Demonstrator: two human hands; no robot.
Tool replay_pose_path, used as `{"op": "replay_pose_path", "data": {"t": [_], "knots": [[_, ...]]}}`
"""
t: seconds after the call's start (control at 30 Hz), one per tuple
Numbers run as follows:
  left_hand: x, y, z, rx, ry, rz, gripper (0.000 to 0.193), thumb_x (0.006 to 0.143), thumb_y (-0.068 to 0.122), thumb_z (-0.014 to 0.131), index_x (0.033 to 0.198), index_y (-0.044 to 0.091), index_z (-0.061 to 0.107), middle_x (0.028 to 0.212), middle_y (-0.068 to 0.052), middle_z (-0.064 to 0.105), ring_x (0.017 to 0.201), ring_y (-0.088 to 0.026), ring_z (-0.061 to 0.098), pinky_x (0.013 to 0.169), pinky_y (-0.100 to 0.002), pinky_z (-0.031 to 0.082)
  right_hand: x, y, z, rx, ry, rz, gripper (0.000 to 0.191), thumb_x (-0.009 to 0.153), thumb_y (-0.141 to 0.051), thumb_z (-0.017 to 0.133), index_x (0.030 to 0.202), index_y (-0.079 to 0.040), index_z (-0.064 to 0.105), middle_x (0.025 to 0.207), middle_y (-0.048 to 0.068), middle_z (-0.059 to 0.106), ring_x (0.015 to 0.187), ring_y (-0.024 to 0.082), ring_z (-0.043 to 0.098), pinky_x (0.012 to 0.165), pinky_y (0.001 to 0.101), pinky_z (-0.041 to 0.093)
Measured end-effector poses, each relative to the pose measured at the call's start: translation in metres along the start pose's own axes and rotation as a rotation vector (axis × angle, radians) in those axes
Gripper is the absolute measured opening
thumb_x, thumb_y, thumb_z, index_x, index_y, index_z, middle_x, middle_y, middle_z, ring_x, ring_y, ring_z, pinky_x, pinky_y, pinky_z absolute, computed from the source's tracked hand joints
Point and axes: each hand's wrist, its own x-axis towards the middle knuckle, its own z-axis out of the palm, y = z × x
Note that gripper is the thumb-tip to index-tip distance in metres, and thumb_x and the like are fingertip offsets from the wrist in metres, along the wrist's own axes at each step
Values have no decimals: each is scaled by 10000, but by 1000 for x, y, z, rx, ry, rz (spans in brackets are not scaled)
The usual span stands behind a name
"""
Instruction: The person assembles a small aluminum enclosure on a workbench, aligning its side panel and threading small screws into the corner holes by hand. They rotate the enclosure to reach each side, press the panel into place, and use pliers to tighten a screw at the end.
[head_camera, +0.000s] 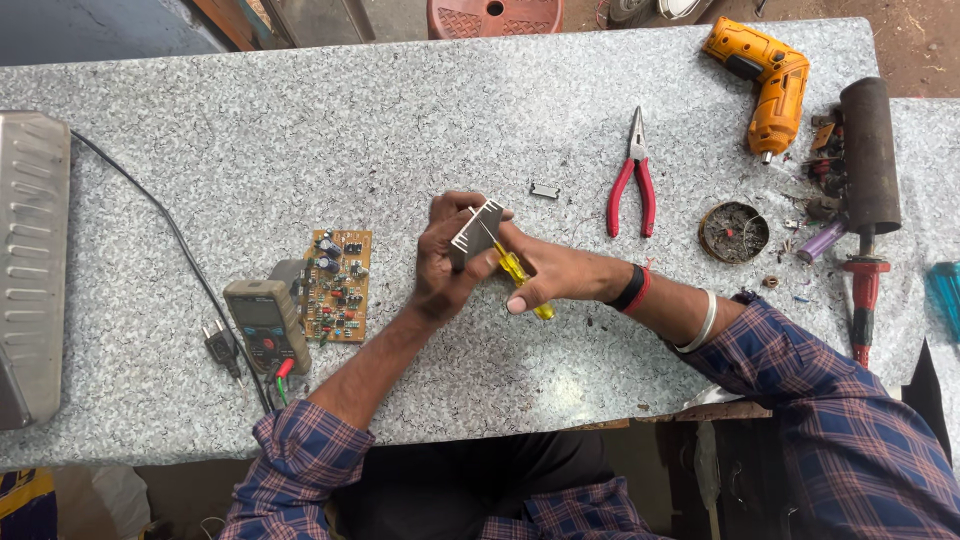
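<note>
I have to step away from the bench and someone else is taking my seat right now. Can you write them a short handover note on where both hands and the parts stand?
Left hand: gripping a small finned metal heat sink, held above the table.
Right hand: holding a yellow-handled screwdriver, tip set against the heat sink.
Circuit board lies on the table to the left, beside the multimeter.
Red-handled pliers and a small metal clip lie to the right; the orange drill sits at the far right.
Done: heat sink is off the board and in hand.
Left: the screwdriver work on it is under way; how far it has got cannot be seen.

Speckled grey table (400, 110) — circuit board (339, 287), multimeter (266, 325), red pliers (632, 180), orange drill (765, 80), round tin (734, 232)
</note>
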Motion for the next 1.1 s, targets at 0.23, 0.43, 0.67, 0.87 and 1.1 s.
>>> {"op": "replay_pose_path", "data": {"t": [0.23,0.43,0.67,0.87,1.1], "knots": [[5,-17,-2,49,41,-81,468,913,383,643,1225,43,722,1296,-91,520,1200,-233,540,1031,-397,570,5,11,6,-89,124,80,1118,739,-776,623,1519,-15,374,1175,195,531,1103,349,546,911,531,504],[5,-27,-3,-242,-115,-262,822,910,602,664,1454,6,510,1229,-124,616,1167,-233,650,991,-371,596,5,1,6,34,346,-74,1004,831,-770,653,1419,17,446,1107,167,576,1032,276,589,881,424,538],[9,-25,-4,-266,-199,-280,724,998,579,624,1432,4,562,1328,-152,681,1231,-221,675,1054,-359,584,1,-7,15,-295,352,-182,1005,880,-804,584,1452,11,446,1315,217,585,1292,385,585,1051,545,517],[10,-33,-1,-390,-92,-307,556,1069,479,556,1322,-2,674,1215,-142,750,1102,-189,726,989,-361,603,0,-14,5,-394,176,-70,1231,734,-868,577,1491,59,287,1290,262,518,1317,449,519,989,539,533],[11,-29,-5,-329,-130,-367,707,1004,586,598,1370,-17,643,1218,-172,736,1132,-238,705,997,-385,582,-6,-29,8,-336,227,-27,1253,710,-862,618,1501,44,266,1256,246,538,1238,427,586,1002,524,534]]}}
